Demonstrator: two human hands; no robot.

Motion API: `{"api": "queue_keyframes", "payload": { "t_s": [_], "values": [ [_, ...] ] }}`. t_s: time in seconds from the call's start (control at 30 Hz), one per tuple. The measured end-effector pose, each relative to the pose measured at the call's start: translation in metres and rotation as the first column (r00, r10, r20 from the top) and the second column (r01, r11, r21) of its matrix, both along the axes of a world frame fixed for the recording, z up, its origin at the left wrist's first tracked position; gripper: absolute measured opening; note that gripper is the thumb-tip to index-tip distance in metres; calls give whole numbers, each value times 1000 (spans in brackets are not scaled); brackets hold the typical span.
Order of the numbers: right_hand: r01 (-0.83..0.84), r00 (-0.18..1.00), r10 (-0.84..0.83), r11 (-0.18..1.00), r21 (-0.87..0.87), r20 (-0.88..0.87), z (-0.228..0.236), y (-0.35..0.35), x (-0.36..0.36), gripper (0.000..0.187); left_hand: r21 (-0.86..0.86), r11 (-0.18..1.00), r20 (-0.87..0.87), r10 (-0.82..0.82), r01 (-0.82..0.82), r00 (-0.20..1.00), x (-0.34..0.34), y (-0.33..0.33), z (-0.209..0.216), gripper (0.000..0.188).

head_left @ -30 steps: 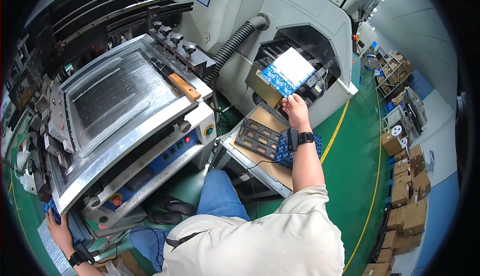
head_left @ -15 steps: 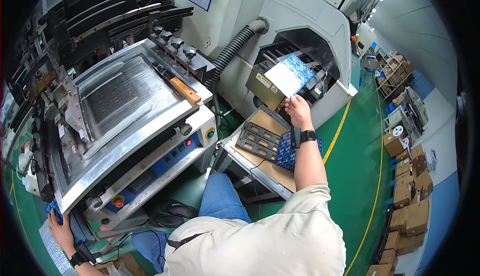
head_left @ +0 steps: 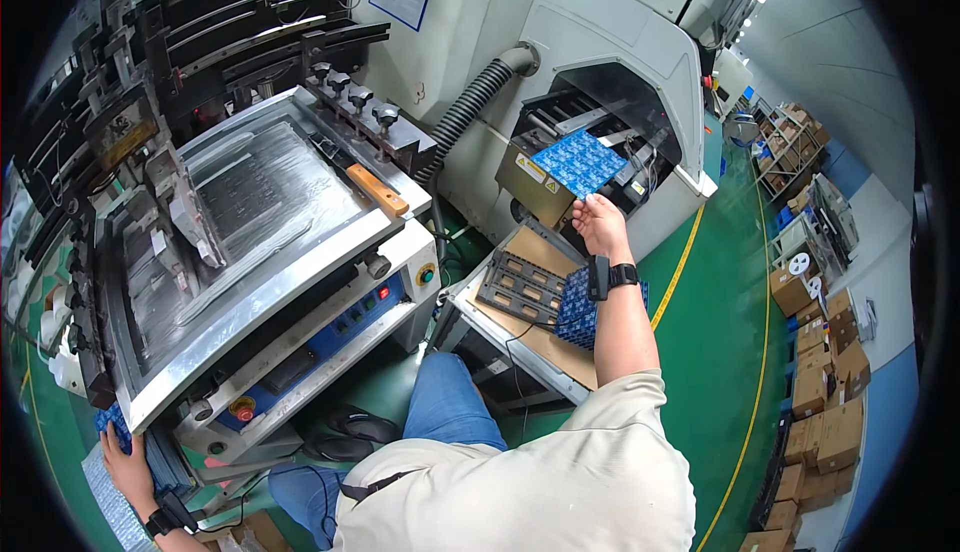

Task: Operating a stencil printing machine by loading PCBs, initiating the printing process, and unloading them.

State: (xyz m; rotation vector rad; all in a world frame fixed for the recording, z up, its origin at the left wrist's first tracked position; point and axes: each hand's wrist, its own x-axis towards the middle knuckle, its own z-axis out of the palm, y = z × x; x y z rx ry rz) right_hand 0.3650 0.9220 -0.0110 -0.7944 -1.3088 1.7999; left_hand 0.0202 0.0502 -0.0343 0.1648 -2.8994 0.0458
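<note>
My right hand pinches the near corner of a blue circuit board panel at the opening of a white machine. The panel lies over the metal conveyor rails. At the lower left, my left hand has its fingers and thumb at the edge of another blue circuit board panel. The frame of the screen printer partly hides that panel. Beside this hand is a stack of thin boards.
A wooden-handled spatula lies on the printer's frame. On a small table sit a black slotted tray and several blue panels. A ribbed hose runs between the machines. Cardboard boxes line the right side.
The panel in my right hand has lost its bright glare and shows blue all over. The printer's squeegee carriage has moved right across the screen. My hands have hardly moved.
</note>
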Motion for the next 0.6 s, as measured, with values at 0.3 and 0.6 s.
{"api": "queue_keyframes", "payload": {
  "t_s": [0.3,0.6],
  "values": [
    [28,989,-49,989,-149,-139,-3,4,-1,12,11,1000,-8,-11,11,1000,0,-3,-2,63],
    [220,896,-318,924,-311,-310,9,32,-6,21,-5,1000,-9,-5,5,1000,-1,0,0,64]
  ]
}}
